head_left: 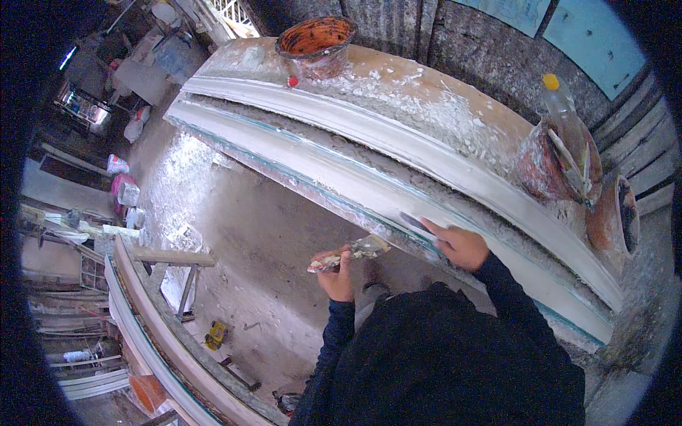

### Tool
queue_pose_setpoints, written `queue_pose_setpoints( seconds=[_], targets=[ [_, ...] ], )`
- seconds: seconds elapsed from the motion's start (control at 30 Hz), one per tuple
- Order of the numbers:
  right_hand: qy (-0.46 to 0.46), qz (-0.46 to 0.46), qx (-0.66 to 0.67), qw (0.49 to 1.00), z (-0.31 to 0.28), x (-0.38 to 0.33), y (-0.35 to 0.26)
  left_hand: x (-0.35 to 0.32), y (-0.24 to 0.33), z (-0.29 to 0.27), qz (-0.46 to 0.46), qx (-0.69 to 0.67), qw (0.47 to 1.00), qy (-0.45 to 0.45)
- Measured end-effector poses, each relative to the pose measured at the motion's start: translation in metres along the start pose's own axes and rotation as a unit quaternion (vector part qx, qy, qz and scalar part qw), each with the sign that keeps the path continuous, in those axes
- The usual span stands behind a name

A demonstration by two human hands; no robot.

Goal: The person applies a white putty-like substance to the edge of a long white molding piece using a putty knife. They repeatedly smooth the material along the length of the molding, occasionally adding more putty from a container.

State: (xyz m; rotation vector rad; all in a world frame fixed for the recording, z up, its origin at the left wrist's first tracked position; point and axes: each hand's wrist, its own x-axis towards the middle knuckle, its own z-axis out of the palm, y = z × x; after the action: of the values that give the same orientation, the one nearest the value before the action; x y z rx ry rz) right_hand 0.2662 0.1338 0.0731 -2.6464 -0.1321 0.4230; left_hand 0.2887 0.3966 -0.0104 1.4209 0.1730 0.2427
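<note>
White moulding lies in 2 long strips side by side along the table, just in front of the person, with a rough grey gap between them. The left hand is closed around the handle of a wide scraper, its blade smeared with pale plaster, held out past the table's near edge above the floor. The right hand grips a narrow blade, index finger stretched forward, over the nearer strip; whether the blade touches it, I cannot tell. Beyond the farther strip, white crumbs lie scattered on the tan tabletop. An orange bucket stands toward the left, and toward the right sits a stained reddish bowl near a clear bottle capped in yellow. Farthest are a dark wall and blue panels.
</note>
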Motion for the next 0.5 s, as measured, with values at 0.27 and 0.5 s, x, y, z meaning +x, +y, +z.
queue_pose_setpoints(
  seconds=[0.27,0.5],
  targets=[
    [-0.039,0.043,-0.099,0.993,0.005,-0.079,0.039,0.001,0.000,0.004,-0.023,0.029,0.999,0.002],
    [-0.039,-0.011,-0.064,0.997,0.015,-0.052,0.043,0.002,-0.001,0.004,-0.004,0.011,1.000,0.012]
  ],
)
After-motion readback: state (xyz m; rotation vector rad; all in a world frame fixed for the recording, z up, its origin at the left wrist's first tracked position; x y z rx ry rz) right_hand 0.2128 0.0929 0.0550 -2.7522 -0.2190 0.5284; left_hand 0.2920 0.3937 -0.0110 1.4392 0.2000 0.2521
